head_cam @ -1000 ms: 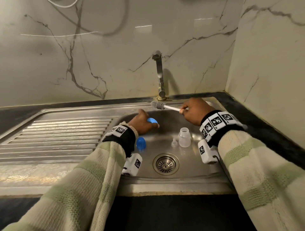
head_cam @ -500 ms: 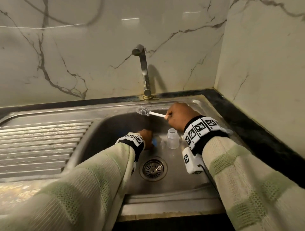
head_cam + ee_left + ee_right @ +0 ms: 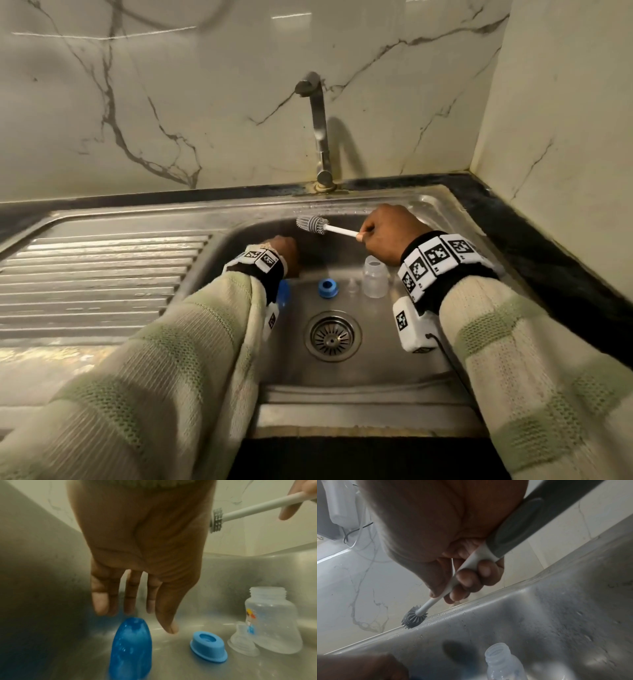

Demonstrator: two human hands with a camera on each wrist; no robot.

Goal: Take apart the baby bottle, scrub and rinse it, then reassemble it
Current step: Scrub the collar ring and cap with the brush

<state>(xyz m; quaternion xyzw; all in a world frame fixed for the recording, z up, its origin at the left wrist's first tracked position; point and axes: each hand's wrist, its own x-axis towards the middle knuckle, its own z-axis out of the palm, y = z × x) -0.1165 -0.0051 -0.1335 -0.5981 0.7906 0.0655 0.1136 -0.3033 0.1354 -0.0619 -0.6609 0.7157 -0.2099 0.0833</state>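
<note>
Bottle (image 3: 375,281) near sink (image 3: 394,370) back wall looks light, thin, slippery: take by body; right hand (image 3: 390,229) grips brush (image 3: 313,224), left hand (image 3: 137,555) w/ fingers relaxed, holding nothing

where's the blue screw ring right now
In the head view the blue ring lies on the sink floor, just behind the drain, between the blue cap and the clear nipple.
</note>
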